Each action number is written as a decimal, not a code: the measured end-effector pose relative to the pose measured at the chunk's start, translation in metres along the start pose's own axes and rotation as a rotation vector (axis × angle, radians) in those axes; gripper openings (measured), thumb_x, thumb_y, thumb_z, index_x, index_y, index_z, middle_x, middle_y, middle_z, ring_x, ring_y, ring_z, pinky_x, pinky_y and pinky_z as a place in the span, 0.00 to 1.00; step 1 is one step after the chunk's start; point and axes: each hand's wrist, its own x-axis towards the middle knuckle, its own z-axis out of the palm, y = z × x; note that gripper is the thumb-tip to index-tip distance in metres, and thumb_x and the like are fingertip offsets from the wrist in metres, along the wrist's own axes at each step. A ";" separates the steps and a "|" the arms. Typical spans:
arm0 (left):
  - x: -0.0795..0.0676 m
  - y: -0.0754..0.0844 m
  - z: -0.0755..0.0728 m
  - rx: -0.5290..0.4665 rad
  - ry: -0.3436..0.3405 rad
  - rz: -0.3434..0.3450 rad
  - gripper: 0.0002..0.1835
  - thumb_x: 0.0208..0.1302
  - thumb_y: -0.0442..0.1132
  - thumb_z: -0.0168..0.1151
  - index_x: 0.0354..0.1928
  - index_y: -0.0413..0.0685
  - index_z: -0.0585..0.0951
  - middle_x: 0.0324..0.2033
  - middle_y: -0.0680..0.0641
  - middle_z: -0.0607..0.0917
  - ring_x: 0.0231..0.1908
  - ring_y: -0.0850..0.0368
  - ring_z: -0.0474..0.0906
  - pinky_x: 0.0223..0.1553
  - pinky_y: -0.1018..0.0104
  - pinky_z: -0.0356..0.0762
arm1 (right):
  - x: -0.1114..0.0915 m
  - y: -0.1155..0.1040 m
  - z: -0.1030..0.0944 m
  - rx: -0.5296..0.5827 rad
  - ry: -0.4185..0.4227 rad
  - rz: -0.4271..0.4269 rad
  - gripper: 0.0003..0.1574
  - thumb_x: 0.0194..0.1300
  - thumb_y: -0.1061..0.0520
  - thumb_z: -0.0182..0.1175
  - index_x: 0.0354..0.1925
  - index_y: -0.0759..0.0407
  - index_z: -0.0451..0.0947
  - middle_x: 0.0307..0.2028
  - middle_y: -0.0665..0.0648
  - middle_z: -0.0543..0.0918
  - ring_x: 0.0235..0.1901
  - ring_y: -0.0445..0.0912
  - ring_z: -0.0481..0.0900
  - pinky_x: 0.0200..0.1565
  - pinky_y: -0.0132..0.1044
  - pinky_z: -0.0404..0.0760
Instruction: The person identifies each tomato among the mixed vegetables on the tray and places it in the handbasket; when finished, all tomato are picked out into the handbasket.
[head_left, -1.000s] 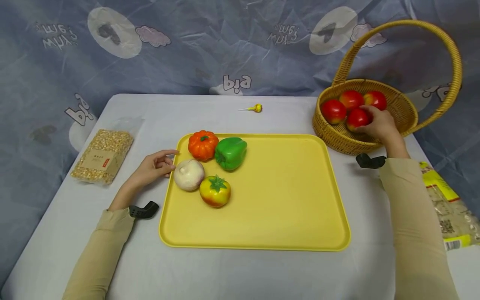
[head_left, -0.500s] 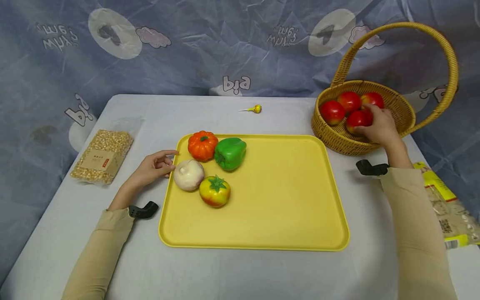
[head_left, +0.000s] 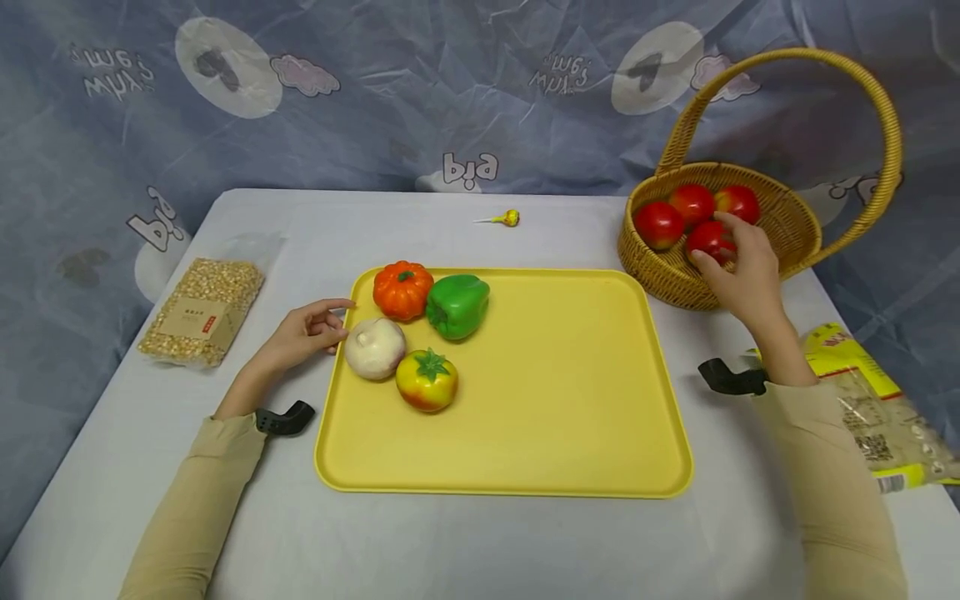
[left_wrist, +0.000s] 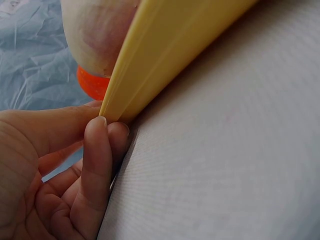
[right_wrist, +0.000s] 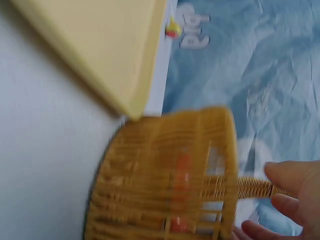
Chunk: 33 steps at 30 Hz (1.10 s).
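My left hand point(head_left: 309, 333) pinches the left rim of the yellow tray point(head_left: 555, 400); thumb and fingertips meet at the edge in the left wrist view. On the tray's left side sit a toy orange pumpkin point(head_left: 402, 291), a green bell pepper point(head_left: 457, 306), a whitish onion-like vegetable point(head_left: 375, 349) and a yellow-red tomato point(head_left: 427, 381). At the back right stands a wicker basket point(head_left: 671, 283) with several red apples point(head_left: 660, 224) inside. My right hand point(head_left: 750, 267) is over its front rim, thumb and fingers apart, overlapping the nearest apple point(head_left: 711, 242). The right wrist view shows that hand holding nothing.
A bag of corn kernels point(head_left: 202, 312) lies left of the tray. Behind the tray is a lollipop point(head_left: 510, 218) on the table point(head_left: 480, 550). A yellow-and-clear package point(head_left: 870, 408) lies at the right edge. The basket's tall handle point(head_left: 892, 150) arches over the right side.
My right hand has drawn back toward me from the apples, its fingers spreading away from the nearest one, which stays in the basket. My left hand keeps its place at the rim.
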 end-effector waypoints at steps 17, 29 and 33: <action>0.000 -0.001 -0.001 0.007 -0.003 -0.007 0.26 0.65 0.30 0.55 0.63 0.29 0.64 0.29 0.56 0.77 0.25 0.69 0.75 0.28 0.75 0.78 | -0.034 -0.065 0.039 0.216 0.084 -0.394 0.32 0.54 0.72 0.63 0.58 0.65 0.71 0.50 0.66 0.76 0.49 0.24 0.68 0.51 0.12 0.69; 0.001 -0.001 -0.001 -0.002 -0.005 -0.029 0.26 0.65 0.30 0.55 0.64 0.30 0.64 0.29 0.57 0.77 0.25 0.69 0.76 0.28 0.76 0.79 | -0.059 -0.115 0.075 0.231 -0.125 -0.611 0.31 0.55 0.68 0.64 0.58 0.65 0.70 0.52 0.63 0.75 0.50 0.51 0.74 0.51 0.31 0.77; 0.001 -0.001 -0.001 -0.004 -0.008 -0.031 0.26 0.65 0.30 0.55 0.64 0.30 0.64 0.30 0.57 0.77 0.26 0.70 0.76 0.28 0.76 0.79 | -0.067 -0.131 0.087 0.238 -0.212 -0.655 0.31 0.56 0.65 0.64 0.59 0.63 0.69 0.53 0.62 0.74 0.52 0.50 0.73 0.50 0.40 0.78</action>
